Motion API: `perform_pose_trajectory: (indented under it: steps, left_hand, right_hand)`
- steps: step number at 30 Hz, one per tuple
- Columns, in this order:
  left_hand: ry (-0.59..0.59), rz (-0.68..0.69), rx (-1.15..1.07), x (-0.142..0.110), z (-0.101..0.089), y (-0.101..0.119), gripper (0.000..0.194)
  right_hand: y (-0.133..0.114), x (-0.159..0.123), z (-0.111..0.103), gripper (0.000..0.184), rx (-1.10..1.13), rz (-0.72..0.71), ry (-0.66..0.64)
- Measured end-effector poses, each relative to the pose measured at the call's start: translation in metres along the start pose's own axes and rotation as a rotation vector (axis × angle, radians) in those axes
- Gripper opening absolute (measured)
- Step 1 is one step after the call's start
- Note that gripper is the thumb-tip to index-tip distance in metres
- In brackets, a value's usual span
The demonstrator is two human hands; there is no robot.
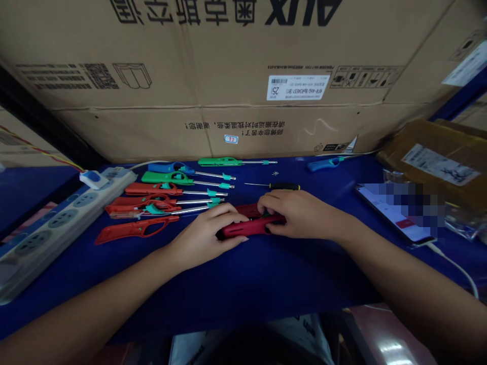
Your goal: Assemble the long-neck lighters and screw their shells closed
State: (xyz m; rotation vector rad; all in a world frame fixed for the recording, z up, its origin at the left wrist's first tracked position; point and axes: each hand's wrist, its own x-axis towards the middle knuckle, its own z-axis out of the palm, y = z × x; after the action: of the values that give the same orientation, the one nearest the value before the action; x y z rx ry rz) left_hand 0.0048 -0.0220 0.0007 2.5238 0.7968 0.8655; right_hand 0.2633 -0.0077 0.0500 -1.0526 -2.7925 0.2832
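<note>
My left hand [203, 234] grips the left end of a crimson plastic lighter handle [251, 227], thumb in front and fingers behind. At its right end, my right hand [304, 213] is closed on the same handle, its fingertips bent over the top. Just behind it is another red plastic part [248, 209], partly hidden by my fingers. Beyond my hands lies a thin screwdriver [284, 186] with a black and yellow grip. To the left are several long-necked gas lighters, among them a green lighter [167, 177] and a red lighter [154, 189], plus a red casing piece [127, 230] without a metal tube.
A white power strip [57, 228] runs along the left edge. Large cardboard [171, 91] walls the back. On the blue table [243, 284], a second green lighter [219, 161] and a blue lighter [324, 163] lie behind. A charging phone [395, 215] and brown package [426, 152] sit right.
</note>
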Motion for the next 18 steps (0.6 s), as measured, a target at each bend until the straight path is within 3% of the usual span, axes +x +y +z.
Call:
perform_pose_trajectory:
  steps: [10,18]
  left_hand:
    - [0.006,-0.018,0.013,0.0002,0.0015,0.0047,0.022]
    - [0.029,-0.022,0.046,-0.0015,0.0025,0.0052,0.026]
  right_hand:
    - [0.0004,0.0004,0.0034,0.005,0.065,-0.074,-0.071]
    - [0.0007,0.0001,0.0046,0.008,0.042,-0.066,-0.082]
